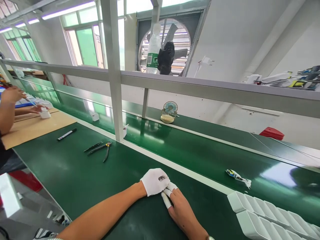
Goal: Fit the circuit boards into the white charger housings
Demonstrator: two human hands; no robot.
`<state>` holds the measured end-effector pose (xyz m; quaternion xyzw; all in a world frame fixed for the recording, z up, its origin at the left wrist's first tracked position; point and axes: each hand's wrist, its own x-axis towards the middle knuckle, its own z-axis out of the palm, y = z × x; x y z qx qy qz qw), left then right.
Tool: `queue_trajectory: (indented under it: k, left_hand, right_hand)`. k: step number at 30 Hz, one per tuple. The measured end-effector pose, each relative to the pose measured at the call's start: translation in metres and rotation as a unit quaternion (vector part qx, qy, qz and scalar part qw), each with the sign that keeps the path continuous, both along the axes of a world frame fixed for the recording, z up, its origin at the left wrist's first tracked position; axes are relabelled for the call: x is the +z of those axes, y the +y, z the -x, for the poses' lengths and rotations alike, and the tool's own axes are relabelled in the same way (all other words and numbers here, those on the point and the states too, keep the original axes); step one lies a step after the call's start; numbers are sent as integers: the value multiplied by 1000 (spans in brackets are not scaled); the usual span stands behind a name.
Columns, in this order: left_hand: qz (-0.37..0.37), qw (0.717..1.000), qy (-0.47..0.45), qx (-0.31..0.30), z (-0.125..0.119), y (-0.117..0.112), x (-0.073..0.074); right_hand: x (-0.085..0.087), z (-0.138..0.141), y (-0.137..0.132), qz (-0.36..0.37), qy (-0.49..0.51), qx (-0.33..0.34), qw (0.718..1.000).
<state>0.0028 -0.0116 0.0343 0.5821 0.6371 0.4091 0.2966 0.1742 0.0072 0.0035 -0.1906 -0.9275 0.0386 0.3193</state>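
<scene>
My left hand [155, 182], in a white glove with a dark patch near the knuckles, is curled just over the green work surface. Against its fingers presses my right hand [180, 203], bare except for white finger covers. Both hands are closed together at the fingertips, and whatever lies between them, if anything, is hidden. Left of them rest pliers [106, 148] with dark handles, thin dark tweezers [93, 146] and a black-and-white marker [66, 134].
Rows of white trays [260, 223] stand at the right. On the green belt lie a small wired part [238, 178] and a white piece [95, 116]. A metal post [115, 73] rises ahead. A small fan [170, 108] sits beyond. Another person's hands [15, 95] work at far left.
</scene>
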Motion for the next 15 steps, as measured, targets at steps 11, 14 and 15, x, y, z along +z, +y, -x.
queue_trajectory:
  k: [11,14,15]
  left_hand:
    - [1,1000,-15,4,4,1,-1]
    - [-3,1000,-17,-2,5,2,-1]
    - [-4,1000,-17,-5,5,3,-1]
  right_hand:
    - [-3,3,2,18,-2,13,1000]
    - [6,5,-3,32,10,11,999]
    - [8,6,-4,36,13,8,999]
